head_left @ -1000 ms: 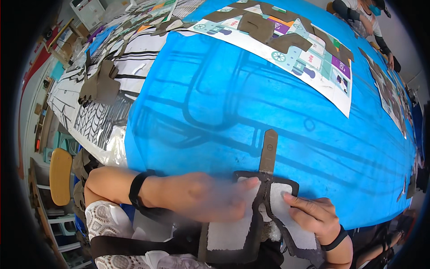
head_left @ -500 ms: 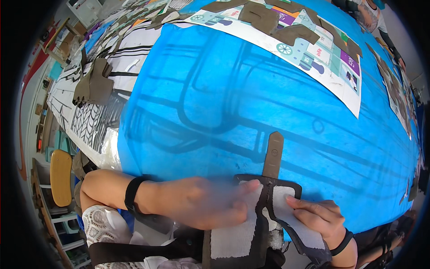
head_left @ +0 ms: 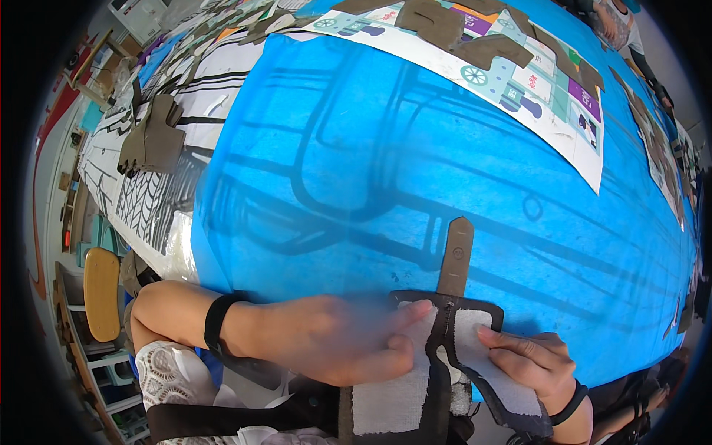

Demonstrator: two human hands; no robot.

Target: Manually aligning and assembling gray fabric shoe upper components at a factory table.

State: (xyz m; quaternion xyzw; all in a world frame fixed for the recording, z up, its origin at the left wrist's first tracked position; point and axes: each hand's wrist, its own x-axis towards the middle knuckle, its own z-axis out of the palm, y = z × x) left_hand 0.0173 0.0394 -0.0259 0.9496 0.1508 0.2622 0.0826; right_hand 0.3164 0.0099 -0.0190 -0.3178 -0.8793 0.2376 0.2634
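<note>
A dark brown leather piece (head_left: 437,393) with light grey backing fabric on its two panels lies at the table's near edge, and a seam runs down between the panels. From its top a pointed brown leather strap (head_left: 457,256) sticks up onto the blue sheet. My left hand (head_left: 334,337) holds the left panel, index finger stretched along the grey fabric near the seam and thumb lower down; a blur hides part of this hand. On the other side, my right hand (head_left: 534,360) grips the right panel with thumb and fingers closed at its outer edge. Below the seam the panels part.
A blue sheet (head_left: 356,148) covers the table. Brown leather cut pieces (head_left: 430,26) lie on a printed sheet (head_left: 549,133) at the far side. A brown leather upper (head_left: 152,141) rests at left. A wooden stool (head_left: 102,293) stands left; another person (head_left: 612,30) is at far right.
The leather piece and its strap sit very slightly further right in view. Both hands keep nearly the same hold.
</note>
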